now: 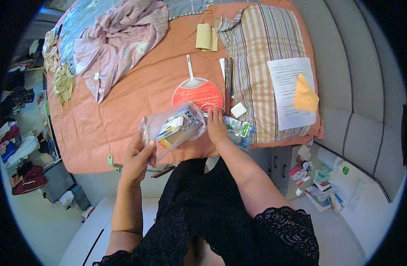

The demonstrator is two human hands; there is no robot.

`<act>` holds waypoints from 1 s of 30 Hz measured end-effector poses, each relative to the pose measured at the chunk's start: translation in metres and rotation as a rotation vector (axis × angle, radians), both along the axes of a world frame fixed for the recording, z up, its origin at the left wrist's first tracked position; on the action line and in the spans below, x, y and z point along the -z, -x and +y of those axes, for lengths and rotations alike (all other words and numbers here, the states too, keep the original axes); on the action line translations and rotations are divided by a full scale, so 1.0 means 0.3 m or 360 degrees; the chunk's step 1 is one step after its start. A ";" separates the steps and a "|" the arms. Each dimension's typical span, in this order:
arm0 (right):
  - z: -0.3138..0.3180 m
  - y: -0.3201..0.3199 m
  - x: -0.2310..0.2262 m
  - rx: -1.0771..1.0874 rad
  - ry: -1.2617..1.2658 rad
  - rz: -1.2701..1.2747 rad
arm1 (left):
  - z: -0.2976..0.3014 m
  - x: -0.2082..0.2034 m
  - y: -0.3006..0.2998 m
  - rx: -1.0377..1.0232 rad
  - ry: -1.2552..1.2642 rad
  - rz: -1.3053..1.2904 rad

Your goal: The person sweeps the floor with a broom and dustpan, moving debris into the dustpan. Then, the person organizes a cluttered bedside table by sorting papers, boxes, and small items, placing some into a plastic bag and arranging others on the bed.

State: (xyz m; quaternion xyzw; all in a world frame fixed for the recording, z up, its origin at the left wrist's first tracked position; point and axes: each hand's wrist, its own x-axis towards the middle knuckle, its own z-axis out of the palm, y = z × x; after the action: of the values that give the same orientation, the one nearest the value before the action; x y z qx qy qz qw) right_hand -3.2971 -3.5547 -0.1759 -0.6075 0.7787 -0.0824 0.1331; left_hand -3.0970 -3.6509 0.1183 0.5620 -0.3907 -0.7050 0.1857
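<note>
A clear plastic bag (152, 128) hangs from my left hand (139, 155), whose fingers are closed on its gathered left edge. Inside the bag are a small white-and-yellow box (170, 127) and a blister pack with dark spots (192, 119). My right hand (217, 127) reaches down at the bag's right side, its fingers bent close together. A thin pale cable (211, 105) loops at its fingertips, and what lies beneath them is hidden. Just right of this hand are a blue-and-green clear packet (239, 128) and a white charger block (238, 110).
A red round hand fan (198, 92) lies beyond the bag on the orange bedsheet (137, 95). A dark long narrow object (228, 84) lies beside a striped pillow (274, 40). Printed paper (285, 84) with an orange-yellow piece (306, 95) rests on the pillow. A pink blanket (123, 40) is bunched far left.
</note>
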 end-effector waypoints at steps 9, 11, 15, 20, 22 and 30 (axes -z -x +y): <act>0.038 0.105 -0.014 0.0404 -0.0012 -0.0889 | 0.032 0.016 -0.032 0.0019 0.0046 -0.0067; -0.008 0.173 -0.141 0.0768 0.0055 -0.1284 | 0.025 0.031 -0.032 0.0000 0.0028 0.0051; -0.100 0.200 -0.527 0.0648 0.0099 -0.2129 | 0.032 0.138 0.008 -0.0135 -0.0007 0.0171; -0.128 0.054 -0.826 0.0299 0.0008 -0.2171 | 0.045 0.094 0.154 -0.0506 -0.0878 0.0777; -0.117 0.022 -0.833 0.0208 0.0166 -0.2118 | 0.048 0.125 0.133 -0.0454 -0.0980 0.1007; -0.100 0.021 -0.907 0.0257 0.0247 -0.2236 | 0.060 0.191 0.091 -0.0446 -0.1019 0.1212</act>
State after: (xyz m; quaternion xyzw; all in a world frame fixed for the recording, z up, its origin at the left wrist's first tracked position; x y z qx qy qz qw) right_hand -3.3035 -3.5848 0.0962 -0.3588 0.5432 -0.5195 0.5535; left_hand -3.1242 -3.6329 0.0610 0.3413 0.0191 -0.9121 0.2261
